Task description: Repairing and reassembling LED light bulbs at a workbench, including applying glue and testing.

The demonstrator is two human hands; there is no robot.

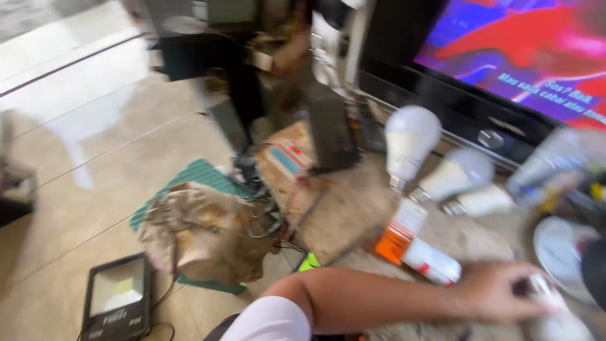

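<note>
Reaching across the lower right of the head view, one arm in a white sleeve ends in a hand (495,292) curled around a white bulb-like object (555,319) at the bottom right corner. Which arm it is I cannot tell for sure; it looks like the left, entering from the lower centre and stretching rightward. Its fingers are wrapped round the object, which is blurred but looks like the smooth pale body of a lamp. The other hand is nowhere in the picture.

Judging by its kin nearby, the held piece should be light, hard and slick, with a thin shell that could crack if squeezed or knocked; the sturdier grip would be low on the body near the metal base, not on the dome.

Above the hand, three white LED bulbs lie in the right middle of the frame: a big one (410,142), a second (457,173) and a smaller one (481,202), well apart from the fingers. An orange-and-white bulb box (399,232) lies just above the forearm. A black floodlight (118,298) sits at the lower left, and a television screen (524,50) fills the upper right.
</note>
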